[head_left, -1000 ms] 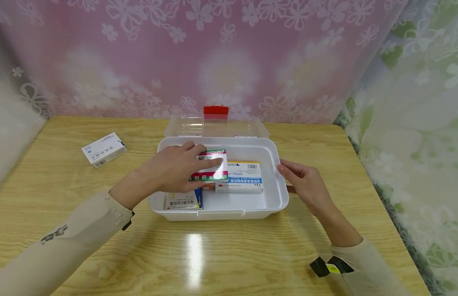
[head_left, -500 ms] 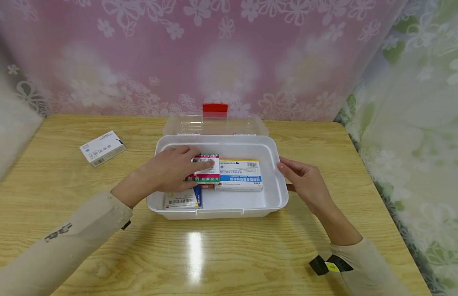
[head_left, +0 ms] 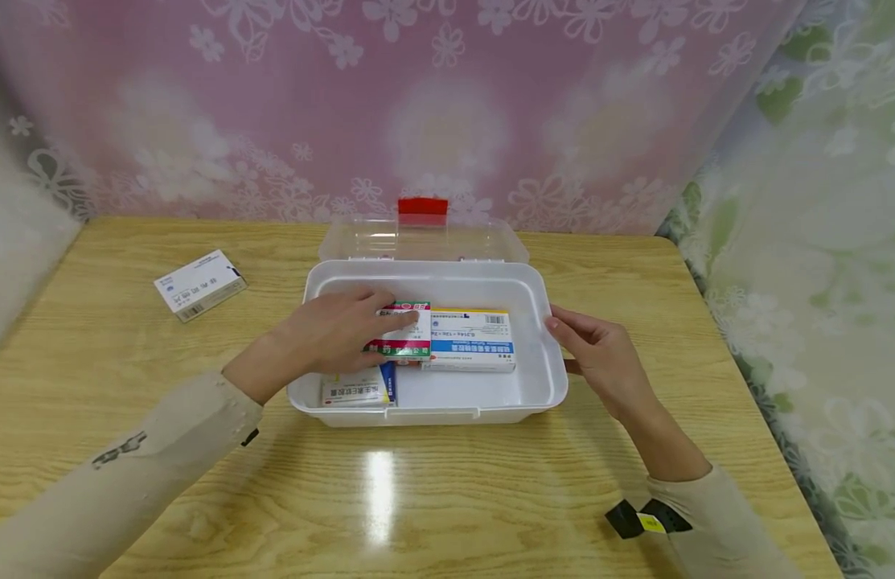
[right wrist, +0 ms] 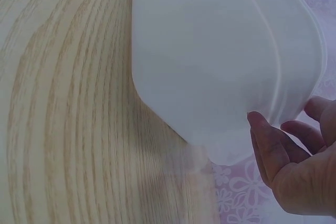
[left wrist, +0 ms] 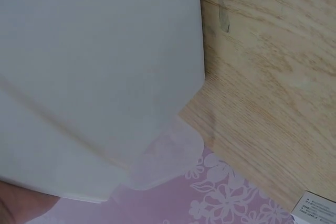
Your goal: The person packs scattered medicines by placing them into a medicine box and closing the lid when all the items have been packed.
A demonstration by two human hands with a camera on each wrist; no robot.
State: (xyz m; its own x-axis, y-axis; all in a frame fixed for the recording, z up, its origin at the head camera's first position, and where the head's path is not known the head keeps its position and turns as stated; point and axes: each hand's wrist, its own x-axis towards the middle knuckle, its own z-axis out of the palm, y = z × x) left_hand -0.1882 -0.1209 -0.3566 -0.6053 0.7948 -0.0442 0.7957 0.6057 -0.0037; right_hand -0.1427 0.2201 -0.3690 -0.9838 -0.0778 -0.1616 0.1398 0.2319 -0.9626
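In the head view a white plastic storage box [head_left: 490, 396] stands on the table with its clear lid [head_left: 483, 241] folded back. My left hand [head_left: 338, 330] reaches inside and holds a medicine box [head_left: 407, 331] with green and red bands. One finger lies across its top; the thumb is at its near edge. Beside it lies a white-and-blue medicine box [head_left: 469, 342]. A pale medicine box [head_left: 355, 392] sits at the front left, partly under my hand. My right hand [head_left: 602, 362] grips the storage box's right rim, thumb on top; in the right wrist view its fingers [right wrist: 273, 148] are at the outer wall.
A white medicine box [head_left: 199, 284] lies on the wooden table [head_left: 201, 498], left of the storage box. The lid's red latch [head_left: 422, 207] points toward the pink flowered curtain [head_left: 273, 96] behind the table. A pale floral curtain [head_left: 838, 305] hangs at the right.
My left hand has moved slightly left and lowered the green-and-red medicine box, uncovering more of the white-and-blue one. My right hand stays at the rim.
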